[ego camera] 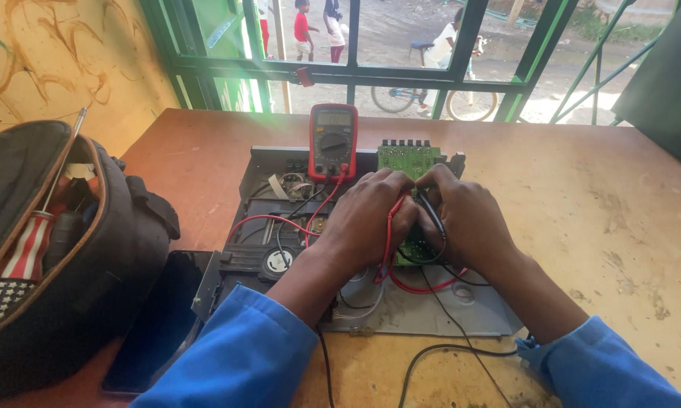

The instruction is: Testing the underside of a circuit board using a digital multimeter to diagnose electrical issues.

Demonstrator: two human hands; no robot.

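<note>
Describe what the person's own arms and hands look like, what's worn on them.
Both arms wear bright blue long sleeves, the left sleeve and right sleeve pushed partway up the forearms. The left hand and right hand are bare: no gloves, rings or watch visible.

Green circuit board [408, 157] flat on open chassis; red probe lead [389, 234], black probe lead [435, 219] pressed onto it.

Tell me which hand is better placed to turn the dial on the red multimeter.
Probably the left. The left hand lies almost directly below the red multimeter, on its side of the green circuit board. The right hand sits further right, holding the black probe lead.
</note>
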